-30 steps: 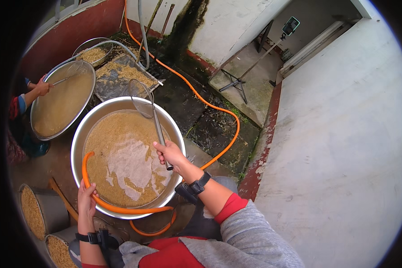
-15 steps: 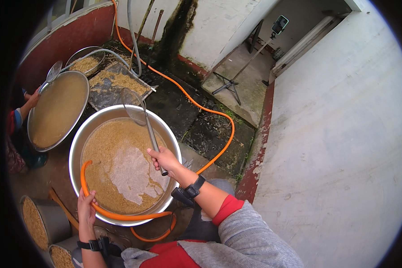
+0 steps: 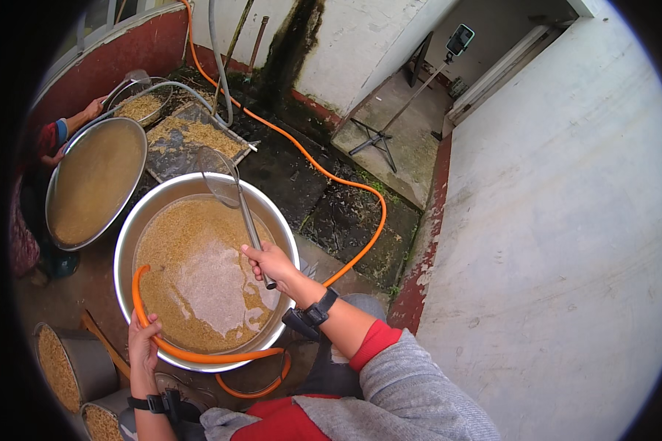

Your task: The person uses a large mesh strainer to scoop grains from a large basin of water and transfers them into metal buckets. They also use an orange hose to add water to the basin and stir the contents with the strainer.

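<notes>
A wide metal basin (image 3: 129, 242) in front of me holds grain under water, with a patch of pale froth (image 3: 213, 283) on the surface. My left hand (image 3: 143, 342) is closed around an orange hose (image 3: 137, 294) at the basin's near left rim. The hose end bends over the grain inside. In my right hand (image 3: 271, 264) is the handle of a mesh skimmer (image 3: 250, 220), its fingers wrapped round it over the basin's right side. The skimmer's round mesh head lies above the far rim, tilted, with nothing visible in it.
Left, a co-worker's hand (image 3: 94, 108) reaches toward a basket of grain (image 3: 143, 108) beside a second tilted basin (image 3: 99, 184). Grain buckets (image 3: 88, 364) stand at lower left. The hose crosses wet paving; a tripod with a phone (image 3: 460, 40) stands by the doorway, and a white wall flanks the right.
The co-worker's hand with a skimmer has moved from above the second basin to the grain basket behind it. The froth has shifted and spread slightly. My hands stay in place.
</notes>
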A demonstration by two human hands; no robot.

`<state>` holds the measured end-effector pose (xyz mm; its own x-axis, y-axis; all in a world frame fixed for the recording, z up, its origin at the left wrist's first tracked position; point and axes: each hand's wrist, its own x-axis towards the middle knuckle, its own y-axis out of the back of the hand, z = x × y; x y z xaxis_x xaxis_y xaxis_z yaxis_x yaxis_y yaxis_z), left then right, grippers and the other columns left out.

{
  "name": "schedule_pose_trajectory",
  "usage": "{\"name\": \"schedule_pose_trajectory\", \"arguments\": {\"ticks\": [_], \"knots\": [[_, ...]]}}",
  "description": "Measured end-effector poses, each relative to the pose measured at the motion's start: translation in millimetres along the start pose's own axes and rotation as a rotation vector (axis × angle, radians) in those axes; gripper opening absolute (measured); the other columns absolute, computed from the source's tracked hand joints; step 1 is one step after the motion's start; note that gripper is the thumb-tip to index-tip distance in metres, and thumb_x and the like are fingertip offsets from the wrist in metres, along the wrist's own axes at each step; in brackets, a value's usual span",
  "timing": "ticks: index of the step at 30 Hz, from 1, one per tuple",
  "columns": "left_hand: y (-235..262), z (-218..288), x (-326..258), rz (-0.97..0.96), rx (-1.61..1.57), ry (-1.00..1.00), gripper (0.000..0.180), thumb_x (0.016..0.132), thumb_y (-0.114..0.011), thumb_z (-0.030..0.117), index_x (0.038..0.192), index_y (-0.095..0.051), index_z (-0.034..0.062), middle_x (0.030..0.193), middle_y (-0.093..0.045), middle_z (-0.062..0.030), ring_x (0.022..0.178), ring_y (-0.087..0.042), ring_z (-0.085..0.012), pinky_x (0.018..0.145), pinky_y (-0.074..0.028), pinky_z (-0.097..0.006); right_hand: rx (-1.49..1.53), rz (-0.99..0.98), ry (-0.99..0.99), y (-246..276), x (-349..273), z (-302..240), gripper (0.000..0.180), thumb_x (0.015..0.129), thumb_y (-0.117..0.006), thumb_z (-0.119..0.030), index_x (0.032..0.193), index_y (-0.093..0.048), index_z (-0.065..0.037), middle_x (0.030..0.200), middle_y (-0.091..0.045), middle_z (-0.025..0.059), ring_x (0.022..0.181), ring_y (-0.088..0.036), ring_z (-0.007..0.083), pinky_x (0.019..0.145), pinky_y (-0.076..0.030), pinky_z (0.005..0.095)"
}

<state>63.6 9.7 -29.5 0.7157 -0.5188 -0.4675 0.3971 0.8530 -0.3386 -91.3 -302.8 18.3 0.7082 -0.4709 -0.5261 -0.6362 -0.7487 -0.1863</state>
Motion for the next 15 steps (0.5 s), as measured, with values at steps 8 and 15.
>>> {"name": "schedule_pose_trajectory", "arguments": {"ticks": [8, 15], "knots": [[2.8, -2.7, 1.8, 0.012, -0.067, 0.018, 0.074, 0.067, -0.046, -0.017, 0.134, -0.034, 0.0110, 0.095, -0.050, -0.0060, 0.071, -0.051, -0.0109, 0.060, -0.046, -0.023, -0.005, -0.011, -0.005, 0.4, 2.5, 2.1, 0.031, 0.090, -0.060, -0.029, 0.079, -0.040, -0.009, 0.062, -0.044, -0.0030, 0.046, -0.042, 0.0055, 0.040, -0.037, 0.0214], [6.3, -3.5, 3.2, 0.022, -0.083, 0.025, 0.076, 0.070, -0.047, -0.017, 0.139, -0.030, 0.0113, 0.097, -0.050, -0.0065, 0.072, -0.052, -0.0114, 0.061, -0.047, -0.024, -0.008, -0.008, -0.005, 0.0, 1.3, 1.3, 0.031, 0.090, -0.060, -0.029, 0.078, -0.039, -0.010, 0.062, -0.044, -0.0028, 0.046, -0.042, 0.0055, 0.040, -0.037, 0.0215]]}}
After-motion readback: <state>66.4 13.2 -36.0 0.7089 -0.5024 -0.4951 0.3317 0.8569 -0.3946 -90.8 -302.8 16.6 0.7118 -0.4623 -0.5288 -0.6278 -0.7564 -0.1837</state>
